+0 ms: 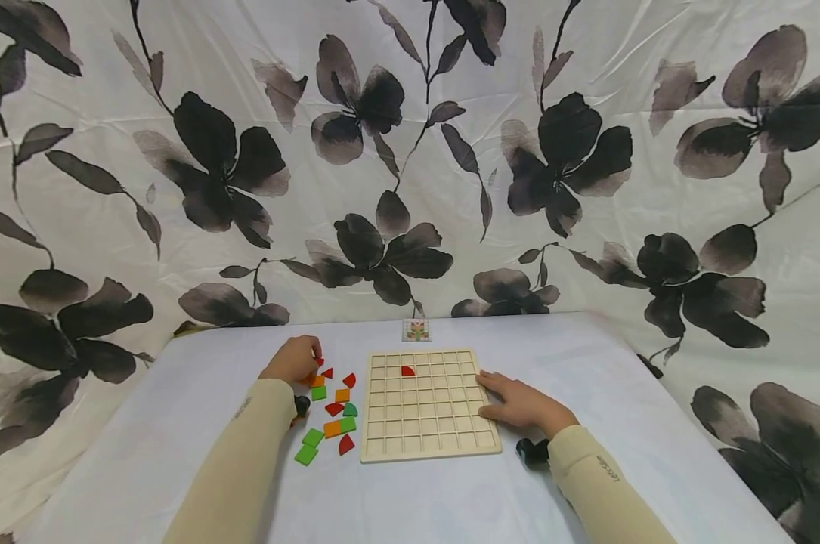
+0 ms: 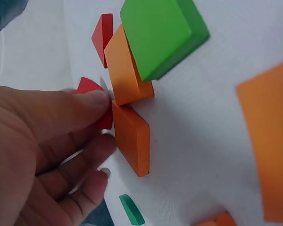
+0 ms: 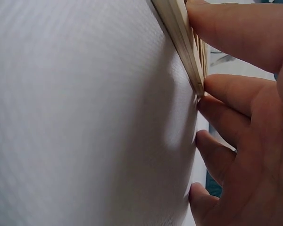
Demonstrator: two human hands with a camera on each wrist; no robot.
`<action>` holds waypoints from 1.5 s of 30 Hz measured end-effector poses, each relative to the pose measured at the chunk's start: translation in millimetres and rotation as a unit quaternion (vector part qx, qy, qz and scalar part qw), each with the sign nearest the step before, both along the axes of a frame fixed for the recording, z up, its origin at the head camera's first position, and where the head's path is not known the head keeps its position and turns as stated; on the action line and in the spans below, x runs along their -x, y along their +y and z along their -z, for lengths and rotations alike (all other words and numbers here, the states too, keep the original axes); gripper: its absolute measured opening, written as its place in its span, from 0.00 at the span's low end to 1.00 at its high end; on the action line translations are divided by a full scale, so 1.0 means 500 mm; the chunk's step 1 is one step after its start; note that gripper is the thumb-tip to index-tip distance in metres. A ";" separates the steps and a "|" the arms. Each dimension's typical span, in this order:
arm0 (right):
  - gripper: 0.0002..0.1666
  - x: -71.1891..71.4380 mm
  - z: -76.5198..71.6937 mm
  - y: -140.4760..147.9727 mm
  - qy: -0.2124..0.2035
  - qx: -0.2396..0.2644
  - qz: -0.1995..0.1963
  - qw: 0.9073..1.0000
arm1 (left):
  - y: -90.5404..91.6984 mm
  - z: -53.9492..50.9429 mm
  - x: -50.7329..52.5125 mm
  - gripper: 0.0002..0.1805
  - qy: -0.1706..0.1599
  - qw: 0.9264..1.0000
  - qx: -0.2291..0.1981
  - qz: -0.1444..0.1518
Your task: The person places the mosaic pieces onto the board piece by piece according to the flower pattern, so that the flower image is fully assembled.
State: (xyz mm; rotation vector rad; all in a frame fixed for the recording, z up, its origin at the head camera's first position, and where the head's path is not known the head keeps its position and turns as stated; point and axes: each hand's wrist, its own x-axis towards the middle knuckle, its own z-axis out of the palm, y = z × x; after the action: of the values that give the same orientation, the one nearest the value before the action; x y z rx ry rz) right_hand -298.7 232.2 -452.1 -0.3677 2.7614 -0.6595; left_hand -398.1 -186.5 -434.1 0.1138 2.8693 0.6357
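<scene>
My left hand (image 1: 292, 360) is at the far end of the loose pieces, left of the board. Between thumb and fingers it pinches a red piece (image 2: 87, 85), partly covered by the thumb. Orange pieces (image 2: 132, 139) and a green square (image 2: 162, 35) lie close to those fingertips. The wooden grid board (image 1: 430, 408) lies flat mid-table, with one red quarter-circle piece (image 1: 407, 371) in a cell of its far part. At the board's right edge rests my right hand (image 1: 524, 402), fingers extended, thumb and fingertips touching the rim.
Several red, orange and green pieces (image 1: 342, 395) are scattered between the left forearm and the board. A small card with a coloured pattern (image 1: 416, 330) lies beyond the board, near the far edge of the white table (image 1: 559, 347). Behind hangs a floral cloth (image 1: 464, 189).
</scene>
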 end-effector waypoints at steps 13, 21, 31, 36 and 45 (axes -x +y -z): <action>0.41 0.004 0.001 0.010 0.002 -0.005 0.005 1.000 | 0.078 -0.023 -0.002 0.09 0.023 0.993 -0.110 0.021; 0.41 0.003 0.002 0.009 -0.005 0.006 0.012 1.000 | 0.159 -0.024 -0.009 0.08 0.050 0.985 -0.156 0.051; 0.41 0.006 0.011 0.007 0.001 0.001 0.011 1.000 | 0.257 -0.004 -0.012 0.10 0.061 0.972 -0.180 0.139; 0.41 0.007 0.012 0.006 0.003 0.004 0.010 1.000 | 0.306 0.002 -0.016 0.12 0.069 0.972 -0.171 0.149; 0.41 0.003 0.010 0.003 0.002 0.011 0.008 1.000 | 0.356 0.029 -0.016 0.12 0.082 0.968 -0.176 0.161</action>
State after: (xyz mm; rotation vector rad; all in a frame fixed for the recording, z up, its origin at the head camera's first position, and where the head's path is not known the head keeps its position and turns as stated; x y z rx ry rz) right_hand -300.1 233.6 -457.1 -0.3533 2.7646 -0.6954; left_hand -390.2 -8.2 -448.5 0.6995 2.7596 1.0990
